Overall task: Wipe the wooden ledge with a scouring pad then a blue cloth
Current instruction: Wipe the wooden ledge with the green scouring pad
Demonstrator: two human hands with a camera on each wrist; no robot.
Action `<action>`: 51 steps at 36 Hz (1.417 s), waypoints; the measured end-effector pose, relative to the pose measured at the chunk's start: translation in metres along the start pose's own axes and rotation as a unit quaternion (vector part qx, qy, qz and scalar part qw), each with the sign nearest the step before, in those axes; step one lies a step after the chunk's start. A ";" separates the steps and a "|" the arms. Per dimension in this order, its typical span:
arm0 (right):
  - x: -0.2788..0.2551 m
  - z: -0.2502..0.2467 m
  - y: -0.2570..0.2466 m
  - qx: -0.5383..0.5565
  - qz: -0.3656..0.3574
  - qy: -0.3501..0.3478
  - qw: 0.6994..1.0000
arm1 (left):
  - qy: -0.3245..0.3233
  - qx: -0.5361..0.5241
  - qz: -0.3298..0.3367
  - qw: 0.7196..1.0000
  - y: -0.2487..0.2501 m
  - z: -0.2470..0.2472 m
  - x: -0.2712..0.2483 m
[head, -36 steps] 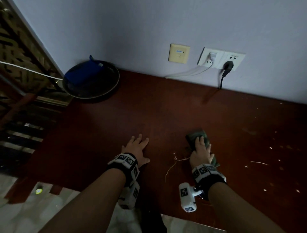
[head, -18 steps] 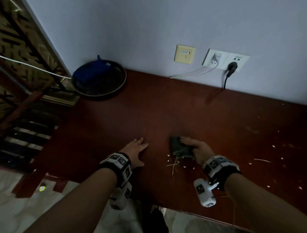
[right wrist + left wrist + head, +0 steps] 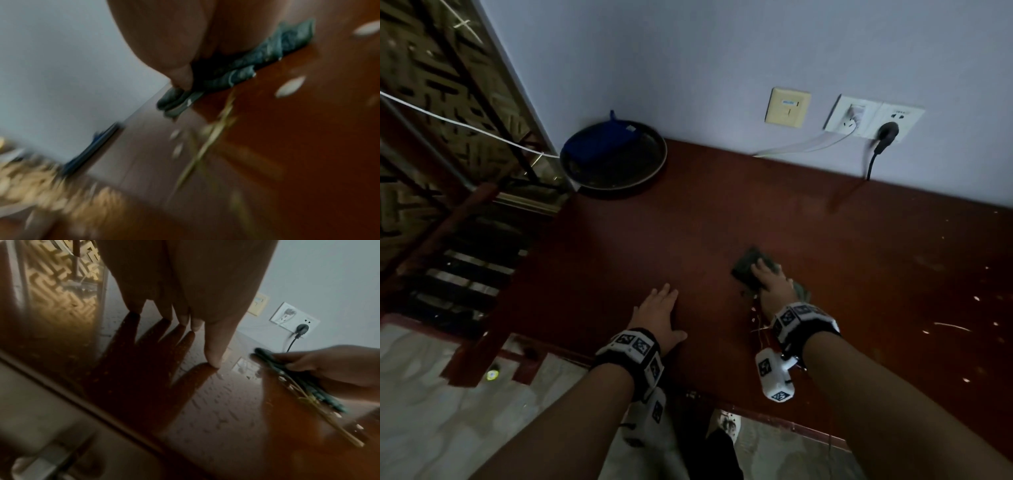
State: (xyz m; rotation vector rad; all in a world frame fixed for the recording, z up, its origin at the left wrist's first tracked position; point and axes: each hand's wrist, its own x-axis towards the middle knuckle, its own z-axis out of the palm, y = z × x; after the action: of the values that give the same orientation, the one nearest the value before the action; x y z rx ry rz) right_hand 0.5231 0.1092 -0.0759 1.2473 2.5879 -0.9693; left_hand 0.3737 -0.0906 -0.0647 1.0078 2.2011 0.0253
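Two-handed on the red tabletop [image 3: 722, 212]: bracing with the left hand [image 3: 659, 315] spread flat, pressing the soft, light folded cloth [image 3: 748, 265] down mid-table, just right of it, under the flattened fingers of the right hand [image 3: 772, 284], best held from above, palm on the folds.

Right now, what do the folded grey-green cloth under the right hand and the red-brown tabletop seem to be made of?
Folded grey-green cloth: soft fabric, matte; its layers bunch and crease beneath the right hand. Red-brown tabletop: probably lacquered wood or laminate, glossy; it mirrors the fingers of the left hand.
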 end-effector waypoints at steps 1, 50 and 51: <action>-0.001 0.004 -0.004 -0.007 -0.038 -0.022 0.999 | -0.004 0.006 -0.002 1.000 0.001 -0.001 0.000; -0.119 0.035 0.017 0.084 -0.018 -0.070 0.994 | -0.049 0.043 0.021 0.998 0.021 0.019 -0.021; -0.121 0.033 0.017 0.110 -0.020 -0.071 0.991 | -0.047 0.045 0.027 0.998 0.019 0.020 -0.023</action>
State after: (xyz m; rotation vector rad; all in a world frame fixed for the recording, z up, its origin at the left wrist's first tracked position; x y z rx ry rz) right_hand 0.6093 0.0171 -0.0674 1.1287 2.4592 -1.3298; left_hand 0.4084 -0.0972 -0.0604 1.0954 2.1052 -0.0960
